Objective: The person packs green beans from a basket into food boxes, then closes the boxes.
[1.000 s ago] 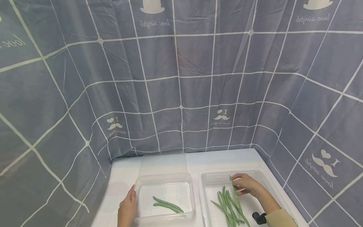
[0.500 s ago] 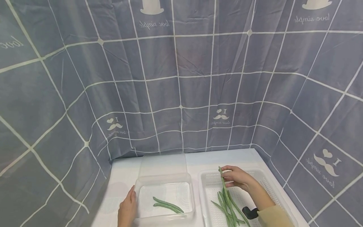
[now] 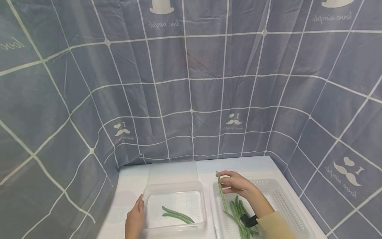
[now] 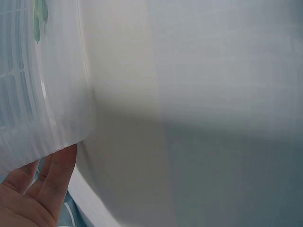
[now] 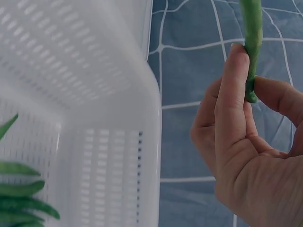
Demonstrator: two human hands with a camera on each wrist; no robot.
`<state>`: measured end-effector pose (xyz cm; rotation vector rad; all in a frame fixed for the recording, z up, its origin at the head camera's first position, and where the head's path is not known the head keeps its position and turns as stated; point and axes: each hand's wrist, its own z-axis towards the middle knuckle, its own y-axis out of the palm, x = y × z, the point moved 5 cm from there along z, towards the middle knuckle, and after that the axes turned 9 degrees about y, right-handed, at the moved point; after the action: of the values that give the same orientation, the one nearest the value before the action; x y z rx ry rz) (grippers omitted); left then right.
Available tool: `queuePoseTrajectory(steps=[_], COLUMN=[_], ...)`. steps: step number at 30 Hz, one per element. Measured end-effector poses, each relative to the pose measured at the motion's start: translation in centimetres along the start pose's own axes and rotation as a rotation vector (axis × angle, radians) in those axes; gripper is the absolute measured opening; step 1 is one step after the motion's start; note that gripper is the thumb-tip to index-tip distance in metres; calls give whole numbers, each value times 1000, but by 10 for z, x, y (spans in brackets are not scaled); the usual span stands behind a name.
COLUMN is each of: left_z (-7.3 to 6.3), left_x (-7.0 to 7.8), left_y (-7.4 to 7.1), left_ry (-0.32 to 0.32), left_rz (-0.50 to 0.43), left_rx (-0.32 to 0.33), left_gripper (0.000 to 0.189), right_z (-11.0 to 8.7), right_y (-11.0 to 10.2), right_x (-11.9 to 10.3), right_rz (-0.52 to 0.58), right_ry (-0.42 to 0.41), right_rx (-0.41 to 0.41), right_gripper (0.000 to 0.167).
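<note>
My right hand (image 3: 234, 183) pinches a green bean (image 3: 222, 196) near its upper end, above the left rim of the white perforated basket (image 3: 287, 205). In the right wrist view, thumb and fingertips meet on the bean (image 5: 253, 42) beside the basket wall (image 5: 150, 127). Several more green beans (image 3: 237, 215) lie in the basket, partly hidden by my forearm. My left hand (image 3: 135, 219) rests with fairly straight fingers along the left side of a clear plastic box (image 3: 203, 205); the left wrist view shows fingers (image 4: 59, 175) at its edge. Two green beans (image 3: 178, 216) lie inside.
A clear flat lid (image 3: 173, 172) lies behind the box on the white table (image 3: 119, 189). Grey-blue curtain (image 3: 206, 96) with white grid lines encloses the table at the back and sides. A black device (image 3: 249, 220) sits on my right wrist.
My right hand has moved left with the bean, drawing it up from over the pile to the basket's left rim. The left hand and the box have stayed put.
</note>
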<state>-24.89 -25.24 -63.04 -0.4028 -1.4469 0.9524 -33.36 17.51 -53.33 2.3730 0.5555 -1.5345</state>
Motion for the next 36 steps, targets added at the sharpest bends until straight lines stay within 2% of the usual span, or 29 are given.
queuePoseTrajectory(steps=[7, 14, 21, 29, 36], left_z=[-1, -2, -2, -1, 2], left_x=[-1, 1, 1, 4, 0], left_y=[-1, -3, -2, 8, 4], left_ry=[10, 10, -9, -1, 0], left_rz=[14, 22, 17, 8, 32], left_rx=[-21, -24, -36, -39, -15], left_gripper=[59, 58, 58, 57, 59], right_z=[16, 37, 51, 57, 70], right_y=[28, 62, 91, 106, 126], right_x=[-8, -13, -9, 0, -3], right_rz=[20, 23, -3, -80, -123], right_ry=[-10, 15, 37, 63, 72], right_rx=[-32, -46, -40, 9, 34], right_gripper=[47, 43, 43, 39, 34])
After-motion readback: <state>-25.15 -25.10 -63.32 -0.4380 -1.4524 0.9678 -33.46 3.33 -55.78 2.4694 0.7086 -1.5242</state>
